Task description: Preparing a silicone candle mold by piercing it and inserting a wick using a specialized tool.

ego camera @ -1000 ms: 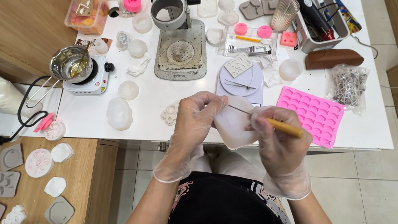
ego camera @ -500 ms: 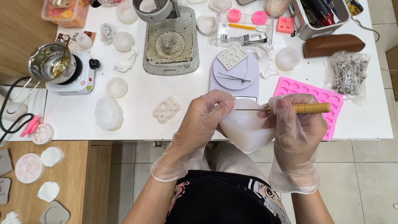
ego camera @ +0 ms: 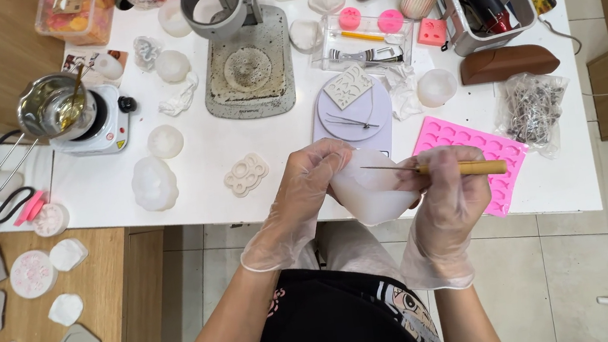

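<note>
White table (ego camera: 241,163) — pink mould (ego camera: 499,151) by right hand (ego camera: 447,200)

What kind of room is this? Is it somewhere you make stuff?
Probably a small craft workshop, perhaps for casting wax or soap shapes. A metal pot sits on a little hot plate, a pink silicone mould lies on the white table, and gloved hands work a translucent mould.

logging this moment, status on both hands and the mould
Left hand grips translucent white mould. Right hand holds wooden-handled pick, tip on mould. Nothing in the way.
</note>
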